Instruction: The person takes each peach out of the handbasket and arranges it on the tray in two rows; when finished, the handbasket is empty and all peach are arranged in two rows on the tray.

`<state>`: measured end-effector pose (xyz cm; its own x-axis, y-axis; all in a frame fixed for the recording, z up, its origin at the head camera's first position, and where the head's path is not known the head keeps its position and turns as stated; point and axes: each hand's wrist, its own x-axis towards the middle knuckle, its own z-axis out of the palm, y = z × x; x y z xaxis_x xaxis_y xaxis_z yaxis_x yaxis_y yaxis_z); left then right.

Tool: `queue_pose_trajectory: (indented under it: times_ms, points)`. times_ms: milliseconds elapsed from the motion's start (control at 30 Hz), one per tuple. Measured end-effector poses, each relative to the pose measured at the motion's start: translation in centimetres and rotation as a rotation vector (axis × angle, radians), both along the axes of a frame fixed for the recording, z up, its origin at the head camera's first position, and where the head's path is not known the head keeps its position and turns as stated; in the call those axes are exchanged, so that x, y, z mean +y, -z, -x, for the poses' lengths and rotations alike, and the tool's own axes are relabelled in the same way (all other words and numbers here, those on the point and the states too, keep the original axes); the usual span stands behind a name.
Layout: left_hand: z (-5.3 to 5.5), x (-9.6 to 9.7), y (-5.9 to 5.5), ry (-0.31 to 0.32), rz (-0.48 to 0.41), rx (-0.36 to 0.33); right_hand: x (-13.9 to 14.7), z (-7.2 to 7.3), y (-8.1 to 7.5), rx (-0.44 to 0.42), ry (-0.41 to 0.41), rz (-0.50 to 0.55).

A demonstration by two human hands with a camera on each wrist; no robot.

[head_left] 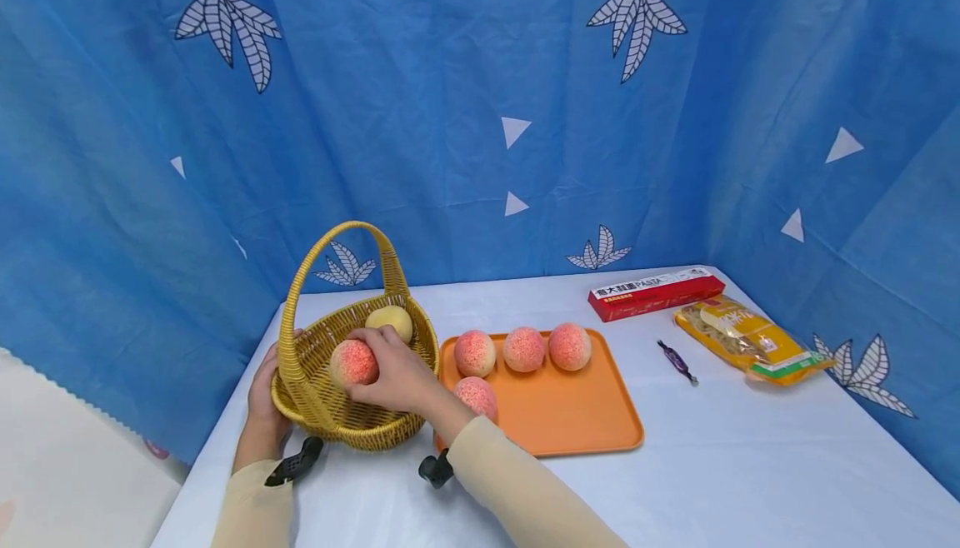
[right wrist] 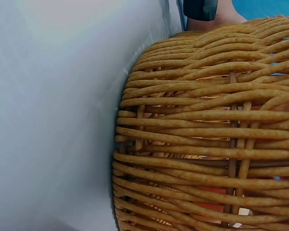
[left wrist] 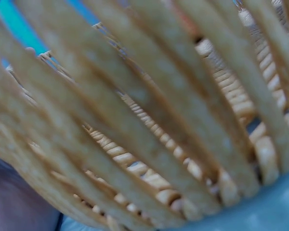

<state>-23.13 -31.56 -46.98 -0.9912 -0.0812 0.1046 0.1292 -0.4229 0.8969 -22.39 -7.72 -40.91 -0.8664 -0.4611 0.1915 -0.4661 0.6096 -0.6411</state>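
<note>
Right hand [head_left: 397,377] curled round pink peach [head_left: 353,362] inside wicker basket [head_left: 318,415]; left hand [head_left: 264,398] cupping basket's outer wall, fingers hidden, grip unclear.

"PASTA" on the red box [head_left: 656,293], other characters seemingly Chinese

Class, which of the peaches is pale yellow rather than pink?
The yellow peach at the back of the basket; all others, including the four on the tray, are pink.

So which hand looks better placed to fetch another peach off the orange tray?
Probably the right hand: it holds a peach over the basket, beside the tray. The left hand steadies the basket's far side.
</note>
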Motion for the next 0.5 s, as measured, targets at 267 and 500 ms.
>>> queue_pose_trajectory:
  times_ms: [267, 500]
  points:
    - [-0.18, 0.11, 0.12, 0.009, -0.048, 0.007, 0.47, -0.30, 0.32, 0.031, 0.010, 0.039]
    - [0.11, 0.14, 0.09, 0.011, 0.010, 0.016, 0.80, -0.51, 0.30, 0.073, 0.004, 0.009]
